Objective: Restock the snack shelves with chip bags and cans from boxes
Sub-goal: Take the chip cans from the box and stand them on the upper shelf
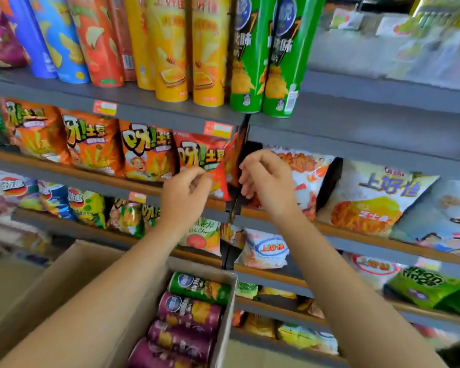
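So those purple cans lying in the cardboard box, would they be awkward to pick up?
Probably not. The purple cans are slim tubes, so a hand should wrap around one easily. Lying on their sides, they may roll once lifted free of the box. Their glossy print suggests a somewhat slippery surface. As chip tubes they are likely light for their size.

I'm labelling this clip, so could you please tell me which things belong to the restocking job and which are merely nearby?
Job:
- cardboard box
- cans in the box
- red chip bag
- left hand
- right hand

Nearby:
- green cans
- price tags
- white bag
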Action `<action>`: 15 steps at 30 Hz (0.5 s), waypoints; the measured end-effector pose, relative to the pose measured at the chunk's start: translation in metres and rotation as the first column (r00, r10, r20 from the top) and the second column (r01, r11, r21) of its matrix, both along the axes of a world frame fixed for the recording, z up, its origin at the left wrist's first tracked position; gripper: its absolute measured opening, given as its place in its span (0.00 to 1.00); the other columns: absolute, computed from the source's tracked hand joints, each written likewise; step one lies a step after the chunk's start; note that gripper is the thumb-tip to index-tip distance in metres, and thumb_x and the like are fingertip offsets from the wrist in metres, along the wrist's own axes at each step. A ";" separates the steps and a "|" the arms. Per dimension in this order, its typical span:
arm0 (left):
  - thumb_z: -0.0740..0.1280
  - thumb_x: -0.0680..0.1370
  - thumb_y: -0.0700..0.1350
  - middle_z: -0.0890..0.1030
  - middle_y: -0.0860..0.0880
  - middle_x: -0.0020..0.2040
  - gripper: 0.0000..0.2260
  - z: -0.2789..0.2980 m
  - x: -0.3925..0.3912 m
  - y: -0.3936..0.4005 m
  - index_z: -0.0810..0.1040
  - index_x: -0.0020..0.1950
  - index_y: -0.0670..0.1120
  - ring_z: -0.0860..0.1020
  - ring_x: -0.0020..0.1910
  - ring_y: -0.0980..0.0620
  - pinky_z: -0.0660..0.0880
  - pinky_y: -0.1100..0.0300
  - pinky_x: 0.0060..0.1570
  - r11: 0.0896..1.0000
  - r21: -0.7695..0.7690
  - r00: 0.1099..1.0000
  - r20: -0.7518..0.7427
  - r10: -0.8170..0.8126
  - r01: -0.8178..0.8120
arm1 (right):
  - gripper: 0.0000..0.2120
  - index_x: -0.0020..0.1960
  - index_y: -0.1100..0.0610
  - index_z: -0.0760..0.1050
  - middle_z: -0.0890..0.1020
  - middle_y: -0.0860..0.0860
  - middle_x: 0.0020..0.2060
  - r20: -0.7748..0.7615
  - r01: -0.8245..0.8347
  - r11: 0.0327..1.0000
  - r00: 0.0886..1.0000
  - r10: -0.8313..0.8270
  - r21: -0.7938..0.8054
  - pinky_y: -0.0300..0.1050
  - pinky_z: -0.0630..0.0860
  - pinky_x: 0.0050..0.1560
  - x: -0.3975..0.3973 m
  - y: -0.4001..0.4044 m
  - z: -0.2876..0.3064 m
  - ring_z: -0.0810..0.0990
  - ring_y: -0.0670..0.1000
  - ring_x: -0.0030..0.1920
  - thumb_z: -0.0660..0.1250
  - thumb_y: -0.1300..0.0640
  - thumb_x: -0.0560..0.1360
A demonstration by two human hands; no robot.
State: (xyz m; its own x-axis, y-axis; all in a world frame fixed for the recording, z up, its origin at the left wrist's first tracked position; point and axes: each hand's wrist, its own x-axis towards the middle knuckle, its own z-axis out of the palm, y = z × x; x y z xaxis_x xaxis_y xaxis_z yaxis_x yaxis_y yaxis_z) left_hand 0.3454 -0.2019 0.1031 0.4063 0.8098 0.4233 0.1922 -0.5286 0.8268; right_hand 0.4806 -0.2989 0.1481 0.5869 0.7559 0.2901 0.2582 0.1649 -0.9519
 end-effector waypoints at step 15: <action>0.59 0.78 0.65 0.80 0.39 0.59 0.27 -0.376 -0.227 0.006 0.72 0.65 0.45 0.78 0.60 0.37 0.74 0.47 0.57 0.708 -0.577 0.705 -0.691 -0.159 -0.407 | 0.25 0.69 0.58 0.69 0.70 0.56 0.68 0.290 0.190 0.350 0.920 0.264 -0.917 0.55 0.71 0.65 -0.102 0.034 -0.406 0.69 0.60 0.67 0.67 0.56 0.74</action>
